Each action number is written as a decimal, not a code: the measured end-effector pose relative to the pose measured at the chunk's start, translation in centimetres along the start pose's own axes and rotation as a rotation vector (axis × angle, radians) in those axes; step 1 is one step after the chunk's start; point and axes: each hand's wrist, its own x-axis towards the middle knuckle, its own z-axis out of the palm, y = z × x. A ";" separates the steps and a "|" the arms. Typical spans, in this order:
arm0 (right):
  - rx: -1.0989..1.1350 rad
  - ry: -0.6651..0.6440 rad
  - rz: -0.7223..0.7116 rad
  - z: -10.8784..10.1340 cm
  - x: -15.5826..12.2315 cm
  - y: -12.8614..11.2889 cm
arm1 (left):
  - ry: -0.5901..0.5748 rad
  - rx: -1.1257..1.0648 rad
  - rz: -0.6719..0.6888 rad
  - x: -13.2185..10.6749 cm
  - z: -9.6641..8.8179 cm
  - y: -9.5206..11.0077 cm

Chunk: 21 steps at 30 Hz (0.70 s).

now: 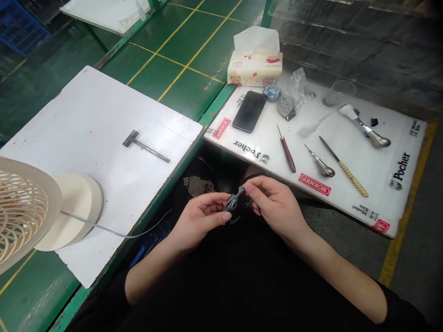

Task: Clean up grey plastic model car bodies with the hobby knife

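Observation:
My left hand [200, 219] and my right hand [273, 203] meet in front of my lap, both pinching a small dark grey metal model part [233, 200]. Its shape is partly hidden by my fingers. Just beyond my hands, a white printed board [346, 157] carries several hand tools, among them a red-brown wooden-handled awl [286, 154] and a metal-handled awl [320, 165]. A yellow-handled file [346, 170] lies beside them. A crumpled dark grey scrap [199, 186] rests near my left hand, untouched.
A black phone [249, 111], tissue pack [254, 57], plastic bag [290, 94] and clear cup [339, 92] stand beyond the tools. To the left, a T-shaped metal tool [145, 145] lies on a white sheet [86, 120] near a cream desk fan [27, 212] on the green bench.

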 end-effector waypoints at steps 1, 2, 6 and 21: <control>0.001 0.011 0.002 0.0 0.0 0.0 | -0.001 -0.018 -0.004 0.0 0.0 0.0; -0.001 0.023 0.001 0.0 0.0 0.0 | -0.006 -0.034 -0.006 -0.1 0.0 0.0; -0.032 0.044 -0.026 0.0 -0.1 0.0 | -0.001 -0.066 -0.001 -0.3 0.1 0.3; -0.008 -0.014 -0.010 0.3 -1.2 -1.1 | 0.000 -0.165 -0.155 0.6 0.3 0.2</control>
